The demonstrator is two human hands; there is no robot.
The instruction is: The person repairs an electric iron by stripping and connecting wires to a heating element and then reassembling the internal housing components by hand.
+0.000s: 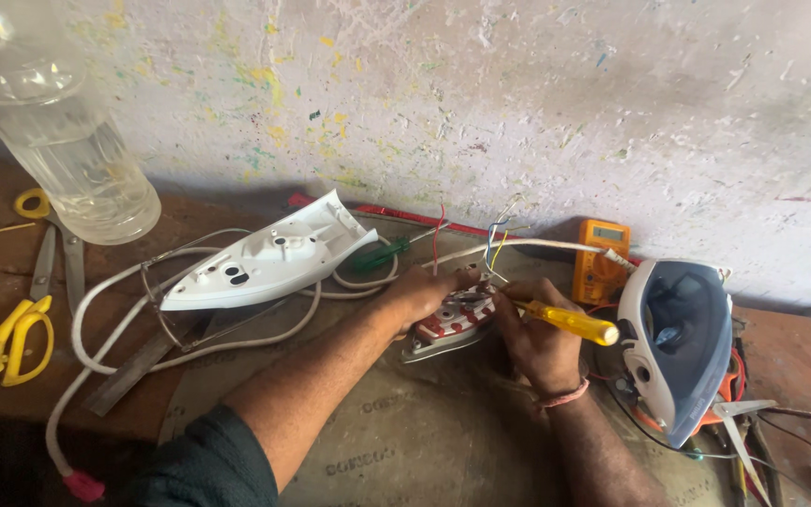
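Right hand (539, 343) with yellow-handled screwdriver (570, 322) on red-patterned iron base (450, 322), left hand (421, 291) alongside.

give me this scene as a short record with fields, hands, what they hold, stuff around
left hand: rests on the iron base, steadying it
right hand: grips a yellow-handled screwdriver, tip at the base
left of hands: white iron cover, white cord, yellow scissors, clear plastic bottle
right of hands: blue and white iron housing, orange multimeter
surface: brown mat
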